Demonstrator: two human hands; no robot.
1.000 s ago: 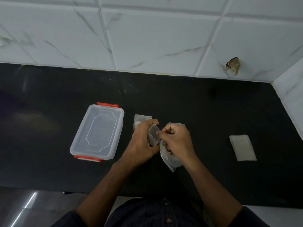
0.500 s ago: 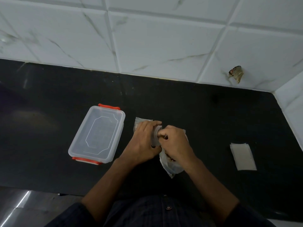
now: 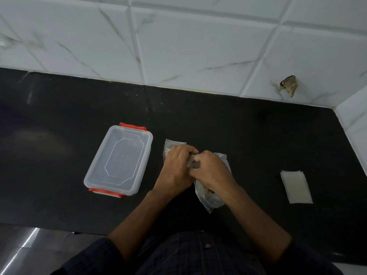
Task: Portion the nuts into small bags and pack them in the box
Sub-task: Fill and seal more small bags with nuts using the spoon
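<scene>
Since a second ago our hands have drawn together — left hand [image 3: 174,167] and right hand [image 3: 213,169] both pinch the small bag [image 3: 191,163], apparently opening its mouth. It sits right of the closed box [image 3: 119,160], whose long axis runs toward the wall; the bag's own axis is hidden.

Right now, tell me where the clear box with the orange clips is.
In the head view, the clear box sits lid-on on the black counter, left of centre, just left of the left hand and apart from it.
</scene>
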